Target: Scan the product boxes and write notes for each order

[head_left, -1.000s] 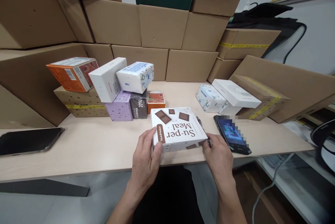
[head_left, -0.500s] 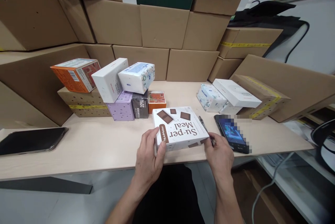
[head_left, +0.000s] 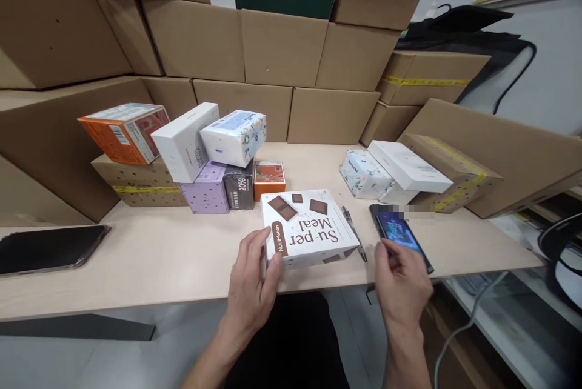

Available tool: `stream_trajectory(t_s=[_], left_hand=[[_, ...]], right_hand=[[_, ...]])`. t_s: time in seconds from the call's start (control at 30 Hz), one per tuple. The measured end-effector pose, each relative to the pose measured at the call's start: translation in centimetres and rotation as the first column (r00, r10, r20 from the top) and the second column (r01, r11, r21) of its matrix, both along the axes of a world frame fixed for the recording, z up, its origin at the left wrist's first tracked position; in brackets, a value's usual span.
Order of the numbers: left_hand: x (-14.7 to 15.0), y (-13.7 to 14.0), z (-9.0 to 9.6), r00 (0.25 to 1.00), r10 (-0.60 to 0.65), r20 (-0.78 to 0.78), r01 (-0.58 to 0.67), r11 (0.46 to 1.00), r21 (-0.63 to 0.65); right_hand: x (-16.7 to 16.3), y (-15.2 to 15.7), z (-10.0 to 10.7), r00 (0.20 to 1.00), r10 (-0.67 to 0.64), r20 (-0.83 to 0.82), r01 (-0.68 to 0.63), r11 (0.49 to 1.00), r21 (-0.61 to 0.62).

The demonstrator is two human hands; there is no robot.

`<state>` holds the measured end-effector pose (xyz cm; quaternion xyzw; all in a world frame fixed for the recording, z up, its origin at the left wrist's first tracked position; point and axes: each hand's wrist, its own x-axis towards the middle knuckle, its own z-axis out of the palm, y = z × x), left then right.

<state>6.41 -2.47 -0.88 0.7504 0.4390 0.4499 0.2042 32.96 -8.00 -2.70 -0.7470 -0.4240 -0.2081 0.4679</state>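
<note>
A white "Su-per Meal" box (head_left: 313,231) with brown chocolate pictures lies on the table in front of me. My left hand (head_left: 254,271) grips its left end, the thumb on the near side. To the right of the box, my right hand (head_left: 402,277) hovers at the near edge of a black phone (head_left: 400,228) with a lit screen. Its fingers are curled, with thumb and forefinger together; whatever they hold, if anything, is hidden. Between box and phone lies a pen (head_left: 353,232), apart from both hands.
Stacked at back left are an orange box (head_left: 120,137), a white box (head_left: 186,143), a tissue pack (head_left: 234,137) and a purple box (head_left: 207,189). Another tissue pack (head_left: 364,174) and white box (head_left: 409,165) stand right. A dark phone (head_left: 50,248) lies far left. Cardboard boxes (head_left: 331,116) wall the back.
My right hand has left the box's right corner and moved right, in front of the phone, uncovering the pen. My left hand keeps hold of the box. The view has shifted slightly.
</note>
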Motion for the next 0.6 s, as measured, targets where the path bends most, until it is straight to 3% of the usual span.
stream_trajectory(t_s=[0.1, 0.17, 0.33, 0.6], left_hand=[[-0.1, 0.0, -0.2, 1.000, -0.009, 0.000, 0.009, 1.000, 0.003], [-0.1, 0.1, -0.3, 1.000, -0.013, -0.001, 0.013, 1.000, 0.013], [-0.2, 0.0, -0.4, 1.000, -0.016, -0.007, 0.016, 1.000, 0.006], [-0.1, -0.1, -0.4, 1.000, -0.007, -0.011, 0.007, 1.000, 0.010]], right_hand=[[2.6, -1.1, 0.3, 0.977, -0.183, 0.112, 0.183, 0.983, 0.006], [4.1, -1.7, 0.2, 0.966, -0.221, 0.135, 0.235, 0.967, -0.097], [5.5, -1.9, -0.2, 0.989, -0.146, -0.007, 0.125, 0.871, -0.474], [4.6, -0.3, 0.3, 0.974, -0.226, -0.002, 0.174, 0.755, -0.632]])
